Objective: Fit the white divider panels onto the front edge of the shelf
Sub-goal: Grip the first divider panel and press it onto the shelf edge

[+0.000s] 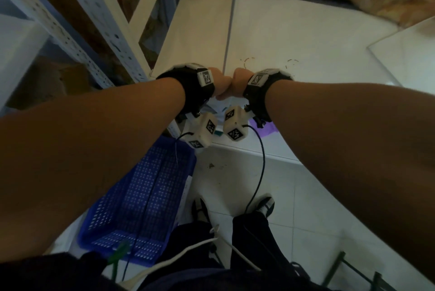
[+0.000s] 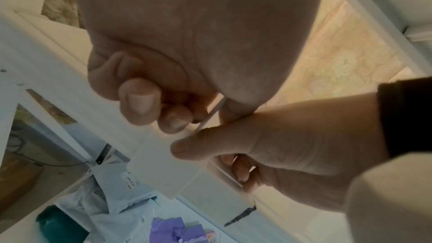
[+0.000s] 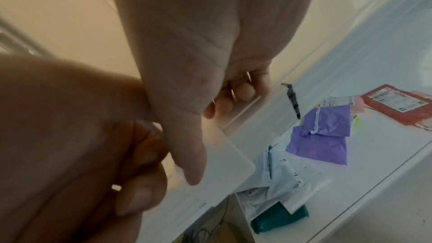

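Observation:
A thin white divider panel stands edge-on across the white shelf, running from the back to the front edge. Both hands meet at its front end. My left hand has its fingers curled and pinches the panel's thin edge. My right hand presses its thumb onto the panel's flat white front piece, which hangs over the shelf's front edge; its fingers curl under that edge. The same front piece shows under the right thumb in the right wrist view.
A blue perforated basket stands on the floor at my left foot. On the lower shelf lie purple bags, pale mailers, a teal packet and a red envelope. A perforated rack upright rises at left. Another panel lies at right.

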Demonstrator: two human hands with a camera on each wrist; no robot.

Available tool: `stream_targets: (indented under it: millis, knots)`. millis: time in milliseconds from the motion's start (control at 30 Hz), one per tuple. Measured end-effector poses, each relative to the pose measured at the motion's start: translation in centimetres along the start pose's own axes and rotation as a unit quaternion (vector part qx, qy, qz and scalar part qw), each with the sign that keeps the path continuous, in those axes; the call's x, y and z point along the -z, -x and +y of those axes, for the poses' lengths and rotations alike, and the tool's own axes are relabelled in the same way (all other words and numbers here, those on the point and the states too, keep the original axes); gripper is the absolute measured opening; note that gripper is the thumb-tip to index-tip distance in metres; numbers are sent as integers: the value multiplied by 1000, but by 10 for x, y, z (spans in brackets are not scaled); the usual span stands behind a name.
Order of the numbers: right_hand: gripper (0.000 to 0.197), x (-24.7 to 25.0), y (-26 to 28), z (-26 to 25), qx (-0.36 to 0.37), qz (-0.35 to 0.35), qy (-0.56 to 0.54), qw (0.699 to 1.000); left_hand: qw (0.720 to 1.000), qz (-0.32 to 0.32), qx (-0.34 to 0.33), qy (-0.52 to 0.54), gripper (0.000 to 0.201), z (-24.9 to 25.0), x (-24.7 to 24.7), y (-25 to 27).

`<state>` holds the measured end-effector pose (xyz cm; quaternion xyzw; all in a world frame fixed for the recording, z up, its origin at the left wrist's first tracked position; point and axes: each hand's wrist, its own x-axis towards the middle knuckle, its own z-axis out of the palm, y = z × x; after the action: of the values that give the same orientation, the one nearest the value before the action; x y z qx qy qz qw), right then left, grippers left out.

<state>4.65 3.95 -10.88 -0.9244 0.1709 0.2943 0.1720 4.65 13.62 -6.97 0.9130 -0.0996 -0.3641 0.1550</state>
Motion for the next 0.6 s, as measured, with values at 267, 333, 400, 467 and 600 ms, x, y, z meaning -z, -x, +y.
stream_targets:
  millis: [267, 333, 400, 467, 600]
  knots:
    - [16, 29, 25, 25, -19, -35, -101, 994, 997, -55, 4, 56, 35, -5, 15, 33]
    - [15, 38, 39, 34, -33, -37, -148, 988, 997, -75, 1, 34, 39, -3, 13, 43]
    - [13, 45, 57, 43, -45, -35, -186, 981, 995, -93, -6, 38, 37, 3, 9, 47]
    - [12, 51, 75, 54, -49, -25, -231, 971, 993, -103, -20, 51, 34, 12, 5, 47]
    - [40, 68, 111, 86, -81, 25, -314, 946, 992, -105, -41, 61, 24, 47, 4, 55]
